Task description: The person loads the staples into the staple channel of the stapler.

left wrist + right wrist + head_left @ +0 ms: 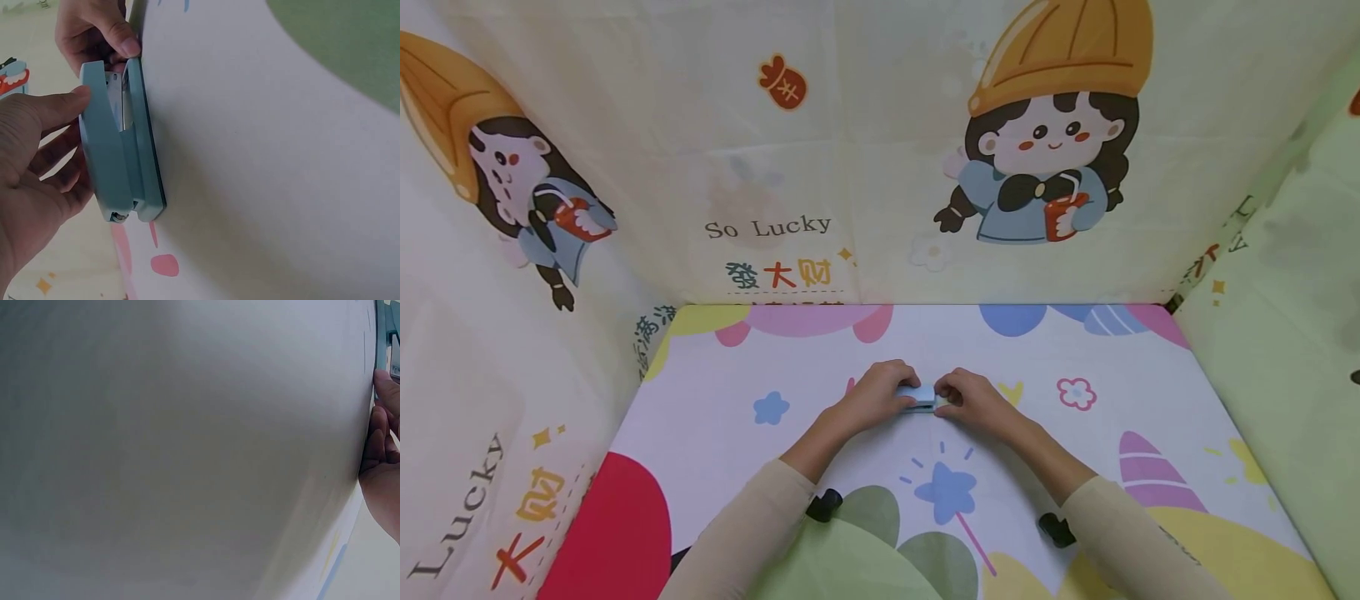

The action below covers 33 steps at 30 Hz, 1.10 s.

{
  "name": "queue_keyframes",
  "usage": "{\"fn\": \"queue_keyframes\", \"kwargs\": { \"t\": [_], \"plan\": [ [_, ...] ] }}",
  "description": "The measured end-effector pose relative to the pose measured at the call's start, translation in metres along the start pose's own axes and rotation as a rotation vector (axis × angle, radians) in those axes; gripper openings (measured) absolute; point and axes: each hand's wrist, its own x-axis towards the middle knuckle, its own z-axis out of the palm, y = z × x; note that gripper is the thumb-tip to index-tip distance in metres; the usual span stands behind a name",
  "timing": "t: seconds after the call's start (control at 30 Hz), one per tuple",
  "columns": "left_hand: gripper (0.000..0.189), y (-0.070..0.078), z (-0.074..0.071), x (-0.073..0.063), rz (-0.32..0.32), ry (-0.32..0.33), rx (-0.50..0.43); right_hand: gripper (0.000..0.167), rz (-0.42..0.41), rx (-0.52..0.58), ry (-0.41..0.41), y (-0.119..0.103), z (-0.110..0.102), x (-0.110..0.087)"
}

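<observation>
A light blue stapler [917,397] sits on the patterned table between the two hands. My left hand [883,392] grips it from the side, the thumb on its upper arm and the fingers behind, as the left wrist view shows. The upper arm stands apart from the base, with the metal magazine [117,100] showing between them. At the stapler's front end, my right hand [973,402] has its thumb [129,47] at the tip of the base and its other fingers curled close by. In the right wrist view, only part of the stapler [381,337] shows at the edge.
The table covering [850,333] is white with printed shapes. Cream cloth walls [887,192] with cartoon figures stand behind and at both sides. Small black devices [825,505] are worn at the wrists.
</observation>
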Motion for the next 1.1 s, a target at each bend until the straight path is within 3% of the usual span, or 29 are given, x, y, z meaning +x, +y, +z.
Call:
{"fn": "queue_keyframes", "kwargs": {
  "t": [0.73, 1.1],
  "plan": [
    [0.023, -0.0054, 0.0012, -0.0034, 0.004, 0.018, -0.041, 0.031, 0.000, -0.012, -0.016, 0.0052, 0.0040, 0.0026],
    [0.026, -0.0074, 0.0002, -0.0030, -0.013, 0.010, -0.007, 0.033, 0.002, -0.018, -0.008, 0.0060, 0.0047, 0.0014]
  ]
}}
